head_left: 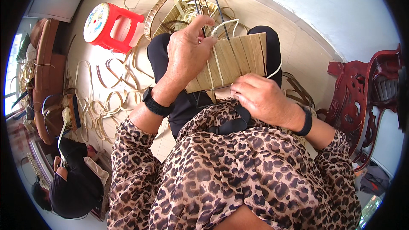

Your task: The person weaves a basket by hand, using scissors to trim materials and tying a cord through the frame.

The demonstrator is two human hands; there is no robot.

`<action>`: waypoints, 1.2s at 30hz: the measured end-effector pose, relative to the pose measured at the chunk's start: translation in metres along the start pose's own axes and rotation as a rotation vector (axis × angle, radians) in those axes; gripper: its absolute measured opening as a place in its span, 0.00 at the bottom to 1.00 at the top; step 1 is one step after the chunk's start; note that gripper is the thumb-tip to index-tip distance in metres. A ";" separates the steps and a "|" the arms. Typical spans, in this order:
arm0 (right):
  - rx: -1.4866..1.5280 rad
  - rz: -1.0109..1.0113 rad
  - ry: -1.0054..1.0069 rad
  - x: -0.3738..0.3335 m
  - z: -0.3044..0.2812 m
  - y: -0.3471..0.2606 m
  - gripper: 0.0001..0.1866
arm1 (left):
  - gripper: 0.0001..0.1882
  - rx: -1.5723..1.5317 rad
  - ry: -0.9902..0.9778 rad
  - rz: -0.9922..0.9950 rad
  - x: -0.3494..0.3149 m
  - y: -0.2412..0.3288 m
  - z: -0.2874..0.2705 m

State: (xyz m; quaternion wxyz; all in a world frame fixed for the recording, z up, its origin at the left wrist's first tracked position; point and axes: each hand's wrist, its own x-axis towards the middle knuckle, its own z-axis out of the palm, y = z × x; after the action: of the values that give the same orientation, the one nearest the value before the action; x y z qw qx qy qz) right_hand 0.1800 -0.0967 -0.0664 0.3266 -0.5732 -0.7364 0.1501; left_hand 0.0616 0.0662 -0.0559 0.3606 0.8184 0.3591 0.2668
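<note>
A tan panel of flat plaited strips (245, 53) rests tilted across my lap, with a thin black frame of rods (218, 2) rising past its far edge. Cream cord (216, 57) crosses the panel's face and loops above its top edge. My left hand (189, 51) is closed there, thumb and index finger pinching where the cord passes beside a rod. Along the near edge, my right hand (262, 96) has its fingers bent together against the panel. A length of cord runs from the panel's right side to this hand; its fingertips' contents are hidden.
Ahead stands a basket (174, 17) with a tall handle and loose strips. A red stool (113, 27) is to its left. Curled strips (102, 106) litter the floor. Dark red carved furniture (358, 89) stands right; another person (79, 183) sits lower left.
</note>
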 end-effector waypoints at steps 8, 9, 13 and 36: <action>0.067 0.185 -0.085 -0.005 0.010 -0.010 0.07 | 0.11 0.135 0.086 0.213 -0.005 -0.003 0.004; 0.072 0.180 -0.081 -0.007 0.012 -0.008 0.06 | 0.11 0.135 0.084 0.215 -0.006 -0.002 0.004; -0.110 0.120 -0.018 -0.009 0.010 -0.007 0.08 | 0.11 0.234 0.151 0.369 -0.005 -0.004 0.005; 0.855 0.389 0.040 -0.009 -0.050 0.005 0.03 | 0.10 0.298 -0.081 0.171 0.042 -0.008 -0.005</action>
State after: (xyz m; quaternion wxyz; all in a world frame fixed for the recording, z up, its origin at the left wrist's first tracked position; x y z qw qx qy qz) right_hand 0.2176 -0.1111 -0.0356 0.5135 -0.5173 -0.4808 0.4874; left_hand 0.0803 0.1053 -0.0518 0.2254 0.9005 0.3089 0.2072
